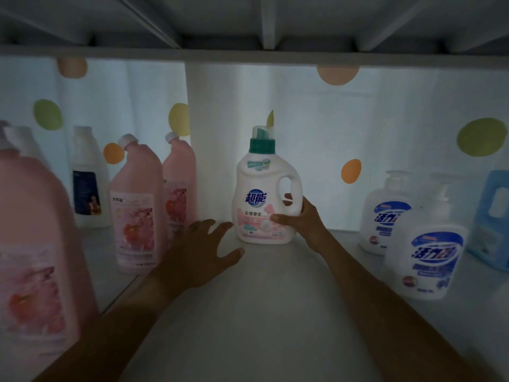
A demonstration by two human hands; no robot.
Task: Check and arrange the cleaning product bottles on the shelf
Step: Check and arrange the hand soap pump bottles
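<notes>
A white detergent bottle [261, 197] with a green cap, a side handle and a pink label stands upright at the back middle of the shelf [261, 312]. My right hand [298, 216] grips its handle side, thumb across the label and fingers round the handle. My left hand [201, 252] hovers with spread fingers just left of and in front of the bottle, touching nothing. To the left stand two pink bottles [136, 208] [179, 186], a white bottle [88, 180] and a large pink jug [35, 257] close to me.
On the right stand two white pump bottles with blue labels [425, 260] [384, 213] and a blue jug [493, 219] at the edge. A white curtain with coloured dots [358, 128] backs the shelf. An upper shelf board [248, 56] hangs low overhead.
</notes>
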